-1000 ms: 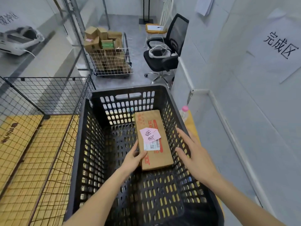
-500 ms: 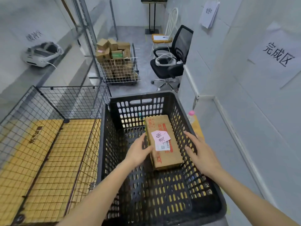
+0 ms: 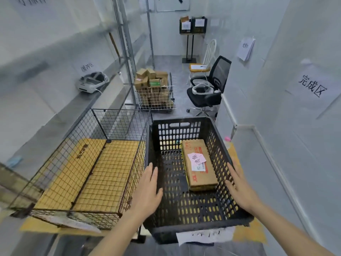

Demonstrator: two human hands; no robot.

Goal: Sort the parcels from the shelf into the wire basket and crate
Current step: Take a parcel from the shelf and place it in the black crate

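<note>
Currently, both hands are relaxed with straight fingers and hold nothing: the left hand hovers over the near-left corner of the crate, and the right hand lies along the crate's right wall; whether it touches the wall cannot be told. One parcel lies flat on the crate floor, against the right wall toward the far end, with a pink note on its top. The wire basket, just left of the crate, holds no parcel; only a yellow board lines its bottom.

Risks, as a judgement: the crate's near edge appears to reach the worktop's near edge, so a push or pull on the wall could slide it off. A parcel dropped rather than placed could knock the pink note loose, and its destination mark would be lost. Basket and crate sit side by side, so a hurried placement could land in the wrong one.

Surroundings: the worktop carries both containers on yellow sheets; a paper label hangs on the crate's near wall. A shelf runs along the left wall and bears a white device. Farther off stand a cart heaped with boxes and an office chair. Paper signs hang on the right wall.
</note>
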